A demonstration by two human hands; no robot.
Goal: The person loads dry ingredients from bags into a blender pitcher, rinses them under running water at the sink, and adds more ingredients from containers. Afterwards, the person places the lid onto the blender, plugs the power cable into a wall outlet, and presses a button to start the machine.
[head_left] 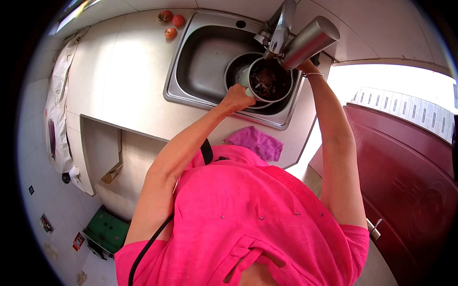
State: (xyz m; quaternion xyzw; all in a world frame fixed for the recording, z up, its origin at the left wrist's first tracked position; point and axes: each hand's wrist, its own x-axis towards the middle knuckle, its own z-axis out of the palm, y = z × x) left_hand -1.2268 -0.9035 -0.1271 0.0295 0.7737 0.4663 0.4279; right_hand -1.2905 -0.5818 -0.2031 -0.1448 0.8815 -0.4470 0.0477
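Note:
My left hand (238,98) is closed on the handle of a pot (247,78) with a pale green outside and a light rim. The pot holds dark liquid with scattered bits (267,83), and it is over a wider dark pan (234,71) in the sink (200,62). Beyond the pot's right rim is my right hand (307,66), a band at its wrist. Its fingers are hidden behind a brushed-metal cylinder (310,42), so what it grips cannot be seen. The cylinder slants beside the faucet (282,28); whether they are joined is unclear.
Several round orange-red fruits or vegetables (171,33) lie on the counter (129,62) left of the sink. A purple cloth (257,142) rests at the front edge. To the right stands a dark red door (405,171). A green bin (107,229) is low at left.

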